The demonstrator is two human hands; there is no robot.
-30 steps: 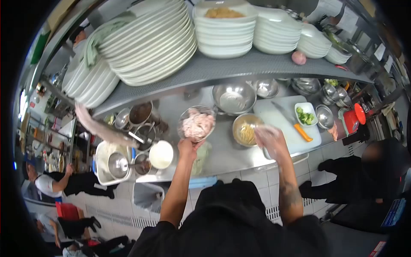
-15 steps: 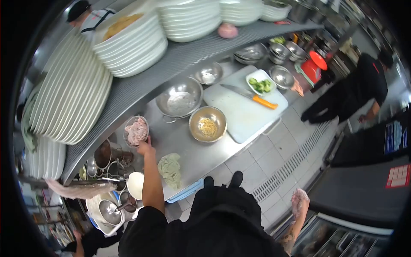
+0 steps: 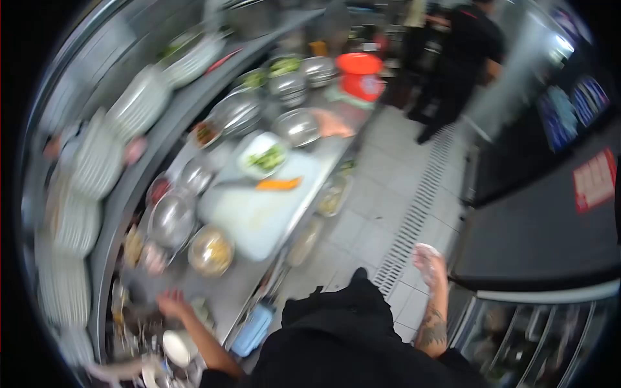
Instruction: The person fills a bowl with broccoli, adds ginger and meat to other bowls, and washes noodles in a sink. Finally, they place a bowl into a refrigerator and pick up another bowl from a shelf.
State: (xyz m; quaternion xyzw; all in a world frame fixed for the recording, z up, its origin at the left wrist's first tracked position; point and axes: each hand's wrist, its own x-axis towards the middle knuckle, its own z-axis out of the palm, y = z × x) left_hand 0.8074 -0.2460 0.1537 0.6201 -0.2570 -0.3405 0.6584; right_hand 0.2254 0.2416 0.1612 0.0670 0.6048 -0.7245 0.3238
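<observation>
My left hand (image 3: 171, 302), blurred, is over the steel counter with its fingers stretched out and nothing in them. Just beyond it stands the bowl of pink minced meat (image 3: 155, 257), apart from the fingers. A green cloth (image 3: 202, 313) lies beside my left wrist. My right hand (image 3: 428, 264) hangs over the floor on the right, away from the counter; pale, wet residue coats it. Its fingers look loosely extended, and no object shows in them. Near the meat are a steel bowl with yellow shreds (image 3: 211, 251) and a metal colander (image 3: 172, 220).
A white cutting board (image 3: 249, 220) carries an orange-handled knife (image 3: 278, 183) and a dish of chopped greens (image 3: 265, 159). Stacked plates (image 3: 71, 220) line the shelf on the left. A red scale (image 3: 360, 76) is at the far end. A person in black (image 3: 469, 58) stands beyond.
My left hand has let go of the meat bowl and drawn back from it. The view has swung to the right. My right hand still hangs at the side.
</observation>
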